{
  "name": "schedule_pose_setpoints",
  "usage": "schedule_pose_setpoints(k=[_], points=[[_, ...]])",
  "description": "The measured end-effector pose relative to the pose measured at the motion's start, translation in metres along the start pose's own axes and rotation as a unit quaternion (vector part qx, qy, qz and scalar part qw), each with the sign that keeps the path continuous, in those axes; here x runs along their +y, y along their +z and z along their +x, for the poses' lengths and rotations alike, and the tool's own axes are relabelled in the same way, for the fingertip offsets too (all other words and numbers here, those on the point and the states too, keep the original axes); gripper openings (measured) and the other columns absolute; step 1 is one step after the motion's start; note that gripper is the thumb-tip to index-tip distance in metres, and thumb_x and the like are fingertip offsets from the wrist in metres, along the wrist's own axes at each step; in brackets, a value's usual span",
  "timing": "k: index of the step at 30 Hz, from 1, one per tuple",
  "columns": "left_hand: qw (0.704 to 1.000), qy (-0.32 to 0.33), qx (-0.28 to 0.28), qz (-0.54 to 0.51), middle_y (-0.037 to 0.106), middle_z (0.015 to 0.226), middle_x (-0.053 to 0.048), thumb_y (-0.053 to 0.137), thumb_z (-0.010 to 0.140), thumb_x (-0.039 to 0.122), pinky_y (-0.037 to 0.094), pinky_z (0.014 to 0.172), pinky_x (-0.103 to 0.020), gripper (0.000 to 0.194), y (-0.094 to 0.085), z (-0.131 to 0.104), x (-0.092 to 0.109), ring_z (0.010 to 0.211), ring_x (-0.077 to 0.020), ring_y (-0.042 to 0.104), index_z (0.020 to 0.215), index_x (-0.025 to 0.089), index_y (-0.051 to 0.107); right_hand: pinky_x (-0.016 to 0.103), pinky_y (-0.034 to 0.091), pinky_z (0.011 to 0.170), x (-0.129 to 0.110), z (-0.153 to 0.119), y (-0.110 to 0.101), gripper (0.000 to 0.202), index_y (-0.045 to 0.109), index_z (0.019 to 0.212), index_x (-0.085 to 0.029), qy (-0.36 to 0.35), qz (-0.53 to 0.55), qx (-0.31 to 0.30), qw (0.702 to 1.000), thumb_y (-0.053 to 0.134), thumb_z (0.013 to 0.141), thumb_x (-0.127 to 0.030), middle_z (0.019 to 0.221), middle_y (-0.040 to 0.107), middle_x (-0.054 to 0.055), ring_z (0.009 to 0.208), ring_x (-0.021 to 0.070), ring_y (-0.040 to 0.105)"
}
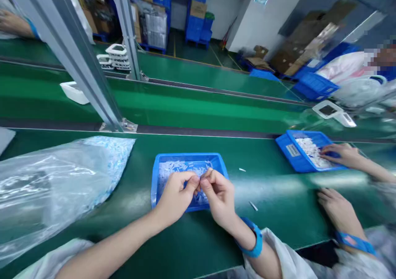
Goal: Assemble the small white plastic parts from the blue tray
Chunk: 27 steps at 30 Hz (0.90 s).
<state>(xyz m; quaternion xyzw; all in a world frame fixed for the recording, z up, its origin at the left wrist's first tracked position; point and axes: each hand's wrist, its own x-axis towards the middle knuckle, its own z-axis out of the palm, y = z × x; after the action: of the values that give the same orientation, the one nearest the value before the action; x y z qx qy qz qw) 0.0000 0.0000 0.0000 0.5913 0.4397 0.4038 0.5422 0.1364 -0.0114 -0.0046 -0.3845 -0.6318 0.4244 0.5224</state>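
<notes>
Both hands meet above a blue tray [155, 180] on the green table. My left hand [177, 192] is closed, thumb and index finger pinched together at the tray's middle. Fingertip to fingertip with it, my right hand [220, 196] is also pinched closed and wears a blue wristband. Whatever is between the fingertips is too small and hidden to name. Many small white and clear pieces [167, 168] lie in the tray, partly covered by the hands. Two small white pieces lie on the table to the right, one farther back [242, 169], one nearer [253, 206].
A clear plastic bag [71, 176] of small pieces lies at the left. At the right, a co-worker's hand [345, 155] reaches into another blue tray [293, 152]; their other hand [340, 213] rests on the table. A metal post [77, 52] rises behind, beside a green conveyor [192, 110].
</notes>
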Motion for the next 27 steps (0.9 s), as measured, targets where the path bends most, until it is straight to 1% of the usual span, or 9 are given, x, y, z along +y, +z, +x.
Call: schedule_pose_setpoints(k=[2,5,8,11,15,17,19,22,27], points=[[1.0,0.0,0.006,0.016,0.046,0.054,0.001,0.039,0.091,0.047,0.03,0.056,-0.027,0.046,0.001,-0.002,0.002,0.056,-0.0133,0.043,0.056,0.018,0.044,0.026,0.039,0.059,0.001,-0.001,0.002,0.026,0.049,0.068,-0.02,-0.019,-0.027,0.021,0.999,0.051,0.094,-0.02,0.066,0.053,-0.002,0.062,0.0122,0.05],[0.999,-0.006,0.009,0.041,0.044,0.052,0.002,0.038,0.091,0.043,0.029,0.055,-0.027,0.044,0.002,-0.003,0.004,0.054,-0.0129,0.042,0.055,0.018,0.043,0.027,0.038,0.061,0.002,-0.002,0.002,0.026,0.05,0.068,-0.019,-0.031,-0.068,0.027,0.997,0.051,0.094,-0.018,0.066,0.053,-0.001,0.063,0.0125,0.049],[0.998,-0.014,0.004,0.066,0.046,0.052,0.002,0.039,0.09,0.036,0.029,0.054,-0.027,0.04,0.001,-0.002,0.006,0.053,-0.0128,0.043,0.054,0.018,0.044,0.027,0.037,0.061,-0.001,-0.001,-0.002,0.026,0.052,0.066,-0.019,-0.017,-0.099,-0.005,0.995,0.053,0.093,-0.019,0.065,0.053,-0.001,0.064,0.0129,0.049],[0.998,-0.011,0.0,0.07,0.049,0.053,0.001,0.041,0.089,0.034,0.03,0.055,-0.027,0.039,0.0,-0.001,0.007,0.054,-0.0129,0.045,0.054,0.017,0.044,0.027,0.039,0.06,-0.003,0.004,-0.007,0.026,0.054,0.066,-0.019,0.02,-0.052,-0.032,0.998,0.056,0.091,-0.024,0.063,0.055,-0.001,0.062,0.0129,0.051],[0.999,0.019,0.017,0.021,0.051,0.055,0.001,0.041,0.092,0.039,0.033,0.056,-0.025,0.042,0.0,-0.002,0.009,0.056,-0.0128,0.048,0.058,0.016,0.051,0.026,0.044,0.058,-0.003,0.013,-0.009,0.022,0.06,0.072,-0.019,0.088,0.084,-0.023,0.992,0.066,0.085,-0.036,0.063,0.059,-0.001,0.058,0.0129,0.055],[0.999,0.032,0.028,0.01,0.052,0.055,0.002,0.043,0.093,0.041,0.034,0.057,-0.025,0.042,0.0,-0.003,0.009,0.057,-0.0124,0.049,0.061,0.016,0.055,0.026,0.045,0.058,-0.002,0.015,-0.01,0.022,0.063,0.079,-0.019,0.106,0.105,-0.015,0.989,0.067,0.083,-0.041,0.065,0.059,-0.001,0.059,0.0129,0.055],[0.999,0.027,0.033,0.009,0.053,0.056,0.002,0.044,0.093,0.042,0.034,0.058,-0.025,0.042,-0.001,-0.004,0.009,0.057,-0.0124,0.049,0.062,0.016,0.056,0.026,0.044,0.059,-0.001,0.015,-0.009,0.024,0.063,0.079,-0.019,0.11,0.097,-0.007,0.989,0.065,0.085,-0.042,0.065,0.058,-0.001,0.059,0.0124,0.054],[0.999,0.011,0.032,-0.014,0.054,0.057,0.001,0.045,0.092,0.043,0.036,0.06,-0.025,0.042,-0.001,-0.003,0.007,0.059,-0.0134,0.051,0.063,0.016,0.058,0.025,0.043,0.06,0.0,0.013,-0.008,0.028,0.058,0.069,-0.019,0.094,0.081,0.001,0.992,0.062,0.088,-0.04,0.064,0.056,-0.002,0.06,0.0117,0.052],[0.996,-0.019,0.016,-0.089,0.057,0.059,-0.001,0.045,0.091,0.044,0.04,0.062,-0.026,0.042,0.0,0.001,0.003,0.06,-0.0143,0.053,0.06,0.016,0.056,0.025,0.043,0.06,0.003,0.012,-0.009,0.021,0.06,0.074,-0.019,0.073,0.079,0.005,0.994,0.063,0.087,-0.036,0.067,0.057,-0.001,0.062,0.0119,0.053]])
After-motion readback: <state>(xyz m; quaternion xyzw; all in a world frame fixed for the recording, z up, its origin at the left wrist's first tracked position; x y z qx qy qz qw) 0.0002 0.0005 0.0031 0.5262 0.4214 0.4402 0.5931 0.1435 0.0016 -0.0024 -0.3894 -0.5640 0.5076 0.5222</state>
